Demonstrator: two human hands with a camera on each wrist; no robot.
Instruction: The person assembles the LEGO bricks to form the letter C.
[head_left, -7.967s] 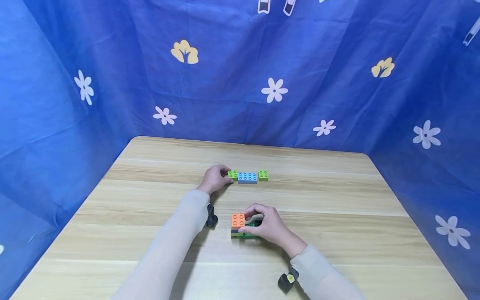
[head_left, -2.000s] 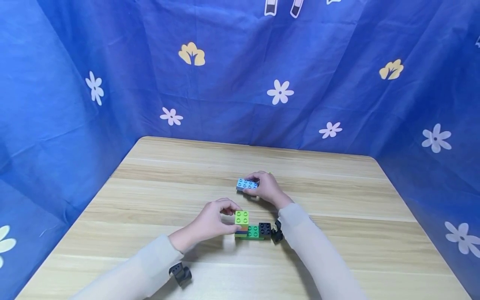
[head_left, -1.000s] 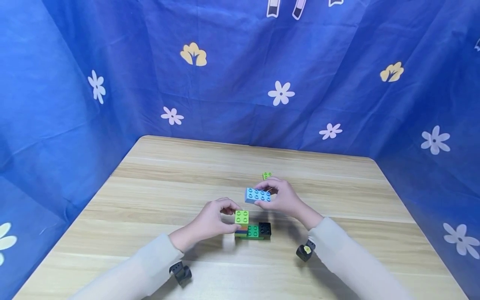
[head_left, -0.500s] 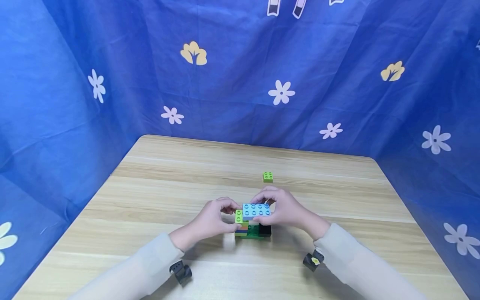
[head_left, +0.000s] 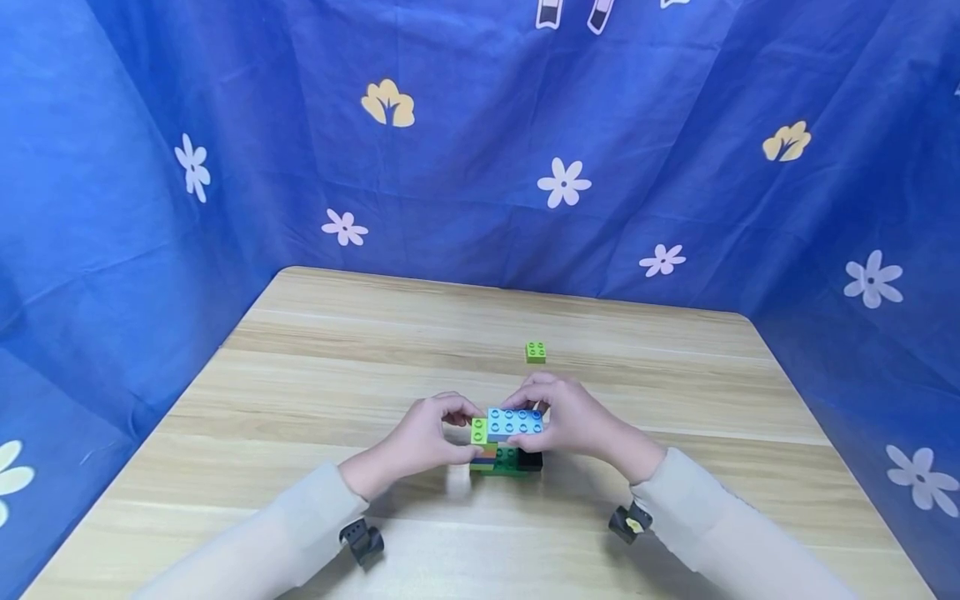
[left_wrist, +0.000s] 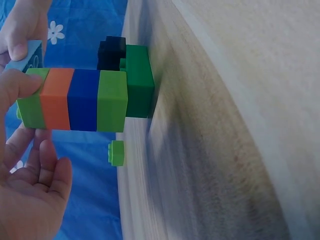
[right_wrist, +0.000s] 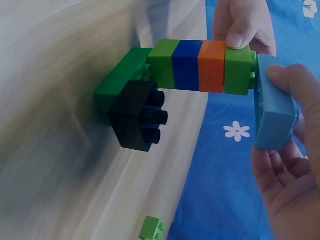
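A column of building bricks rises from the left end of a green brick point(left_wrist: 140, 82): lime point(left_wrist: 112, 102), dark blue point(left_wrist: 82, 100), orange point(left_wrist: 56, 100) and a top lime brick point(right_wrist: 237, 71). My left hand point(head_left: 420, 437) pinches that top lime brick, thumb on its near side. My right hand point(head_left: 577, 421) pinches a light blue eight-stud brick point(head_left: 513, 421) by its right part. Its left end lies over the column, right at the lime studs, some of which show at the seam in the right wrist view; the rest juts right. A black brick point(right_wrist: 131, 115) sits on the green brick's right end.
A loose lime brick point(head_left: 536, 352) lies farther back on the wooden table point(head_left: 360, 333). A blue patterned curtain point(head_left: 465, 225) stands behind and along both sides. Each wrist carries a small black camera.
A lime brick from the back row now tops the column, steadied by my left hand. My right hand has lifted the light blue brick from the table and brought it onto the column's top.
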